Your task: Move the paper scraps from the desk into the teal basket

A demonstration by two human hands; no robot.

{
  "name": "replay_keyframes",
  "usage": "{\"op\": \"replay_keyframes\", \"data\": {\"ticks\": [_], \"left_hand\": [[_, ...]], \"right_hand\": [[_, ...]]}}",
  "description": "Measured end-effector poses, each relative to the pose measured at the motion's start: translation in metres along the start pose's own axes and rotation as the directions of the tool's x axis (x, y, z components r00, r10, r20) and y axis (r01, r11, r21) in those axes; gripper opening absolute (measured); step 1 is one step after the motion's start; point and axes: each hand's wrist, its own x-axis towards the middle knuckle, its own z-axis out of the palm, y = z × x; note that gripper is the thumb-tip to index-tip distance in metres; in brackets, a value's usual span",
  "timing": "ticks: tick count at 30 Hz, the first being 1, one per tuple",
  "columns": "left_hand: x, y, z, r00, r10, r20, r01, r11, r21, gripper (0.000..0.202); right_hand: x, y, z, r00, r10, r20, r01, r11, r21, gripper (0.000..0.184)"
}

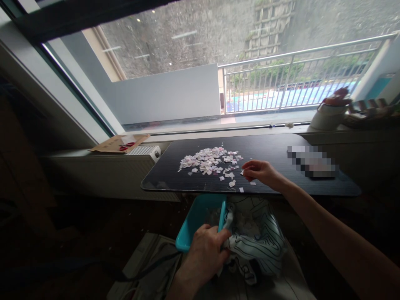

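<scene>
A heap of small white and pink paper scraps (210, 162) lies on a black tabletop (275, 150) in front of a window. My right hand (259, 171) reaches over the table's near edge with fingers pinched together on a scrap at the heap's right side. Below the table, my left hand (204, 250) grips the rim of a teal plastic tray (193, 221), held just under the table edge. A white cloth with black line drawings (259, 246) lies beside the tray on my lap.
A blurred flat object (312, 161) rests on the table's right part. A brown envelope with red scissors (120, 144) sits on the sill at left, next to a white radiator (143, 152). A white pot (328, 116) stands at far right.
</scene>
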Motion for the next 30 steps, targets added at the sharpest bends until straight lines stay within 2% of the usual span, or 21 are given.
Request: {"op": "replay_keyframes", "data": {"ticks": [11,18,26,30], "left_hand": [[0.0008,-0.0004,-0.0015,1.0,0.008,0.014,-0.008,1.0,-0.007,0.019],[0.0009,-0.0012,-0.0013,1.0,0.011,0.009,-0.011,1.0,-0.008,0.018],[0.0005,-0.0005,-0.0005,1.0,0.003,0.004,-0.003,1.0,0.004,0.018],[0.001,-0.0016,-0.0001,1.0,0.013,0.013,-0.013,1.0,0.015,0.017]], "right_hand": [[-0.0005,-0.0025,0.0009,0.999,0.035,-0.009,-0.035,0.999,0.037,0.035],[-0.0016,-0.0055,0.0063,1.0,0.01,-0.028,-0.01,1.0,-0.016,0.033],[0.0055,-0.0001,-0.0015,0.988,-0.138,-0.074,0.112,0.953,-0.281,0.021],[0.008,-0.0023,-0.0035,0.991,-0.117,-0.057,0.094,0.945,-0.313,0.022]]}}
